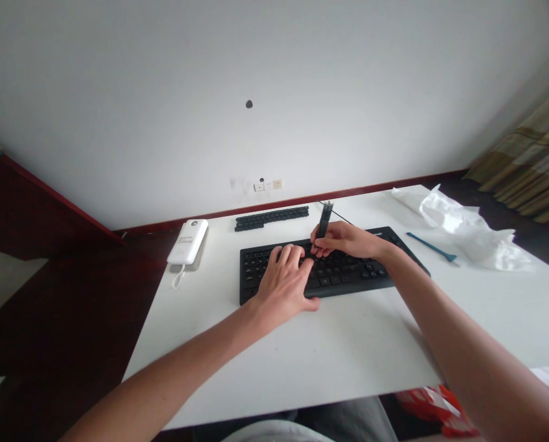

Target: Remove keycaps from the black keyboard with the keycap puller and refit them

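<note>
A black keyboard [334, 280] lies on the white table. My left hand [286, 276] rests palm down on its left half, fingers spread over the keys and thumb at the front edge. Just right of it, my right hand [334, 238] is closed around a black stick-shaped tool [325, 218] held nearly upright. The tool's lower end is hidden by my fingers, so I cannot tell whether it touches the keys. Behind the keyboard, several black keycaps [272, 218] stand in rows on the table.
At the left of the table [237, 362] lies a white power bank [188, 241] with a short cable loop. To the right are a blue pry tool [433, 247] and crumpled white plastic wrapping [468, 227]. A thin cable [339, 215] runs off the back edge, towards the wall.
</note>
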{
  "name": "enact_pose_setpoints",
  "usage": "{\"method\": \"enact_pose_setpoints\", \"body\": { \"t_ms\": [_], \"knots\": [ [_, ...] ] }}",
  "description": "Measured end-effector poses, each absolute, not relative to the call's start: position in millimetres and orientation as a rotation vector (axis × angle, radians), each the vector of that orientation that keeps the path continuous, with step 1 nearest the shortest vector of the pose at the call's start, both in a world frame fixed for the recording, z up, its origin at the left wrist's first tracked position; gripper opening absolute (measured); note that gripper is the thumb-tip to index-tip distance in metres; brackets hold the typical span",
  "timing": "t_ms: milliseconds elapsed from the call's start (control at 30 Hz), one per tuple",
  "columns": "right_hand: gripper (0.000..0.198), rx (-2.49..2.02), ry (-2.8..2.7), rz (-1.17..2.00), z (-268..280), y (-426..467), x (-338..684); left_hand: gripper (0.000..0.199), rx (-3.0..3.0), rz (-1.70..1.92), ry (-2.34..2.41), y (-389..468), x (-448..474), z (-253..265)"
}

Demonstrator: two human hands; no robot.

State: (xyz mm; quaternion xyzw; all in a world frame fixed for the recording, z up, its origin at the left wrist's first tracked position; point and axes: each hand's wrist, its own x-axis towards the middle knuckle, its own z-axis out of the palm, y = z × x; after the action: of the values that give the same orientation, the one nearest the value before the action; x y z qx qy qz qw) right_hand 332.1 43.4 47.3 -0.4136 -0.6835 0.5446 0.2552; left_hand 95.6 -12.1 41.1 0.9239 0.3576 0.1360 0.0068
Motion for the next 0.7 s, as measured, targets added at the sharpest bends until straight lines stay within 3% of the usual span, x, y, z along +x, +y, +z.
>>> {"method": "enact_pose_setpoints", "body": {
  "t_ms": [300, 700],
  "knots": [
    [0.041, -1.098, -1.828, 1.543, 43.5, 43.9, 331.8, 0.071, 2.728, 0.455, 0.99, 0.2, 92.9, 27.7],
    [0.039, -1.137, -1.844, 1.575, 51.5, 38.7, 326.7, 0.066, 2.828, 0.48, 1.086, -13.4, 94.7, 35.7]
  ]
}}
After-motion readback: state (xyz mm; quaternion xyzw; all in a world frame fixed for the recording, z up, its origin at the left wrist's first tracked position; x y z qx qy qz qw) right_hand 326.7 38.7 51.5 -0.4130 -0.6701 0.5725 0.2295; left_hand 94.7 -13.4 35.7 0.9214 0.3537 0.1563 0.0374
